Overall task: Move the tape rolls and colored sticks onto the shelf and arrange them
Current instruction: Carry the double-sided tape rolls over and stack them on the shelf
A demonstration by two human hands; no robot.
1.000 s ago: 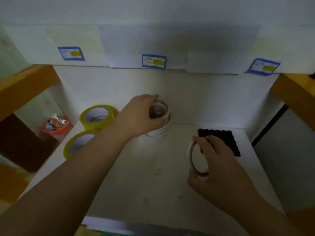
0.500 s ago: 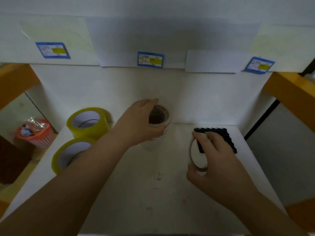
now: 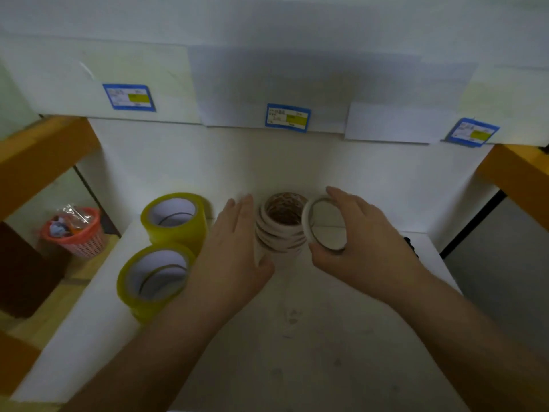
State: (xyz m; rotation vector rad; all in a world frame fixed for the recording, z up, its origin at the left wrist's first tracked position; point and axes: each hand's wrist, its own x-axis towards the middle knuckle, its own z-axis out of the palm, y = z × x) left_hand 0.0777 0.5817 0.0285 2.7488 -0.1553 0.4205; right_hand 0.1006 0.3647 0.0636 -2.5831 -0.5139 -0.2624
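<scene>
I see the left hand [image 3: 234, 248] flat, fingers straight, against the white stacked tape rolls [image 3: 280, 230]; right hand [image 3: 356, 242] grips a thin white tape ring [image 3: 325, 224] beside that stack.

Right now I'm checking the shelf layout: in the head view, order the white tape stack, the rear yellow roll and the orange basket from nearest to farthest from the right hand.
1. White tape stack, just left of the right hand.
2. Rear yellow roll, further left, beyond the left hand.
3. Orange basket, far left, off the shelf.
</scene>
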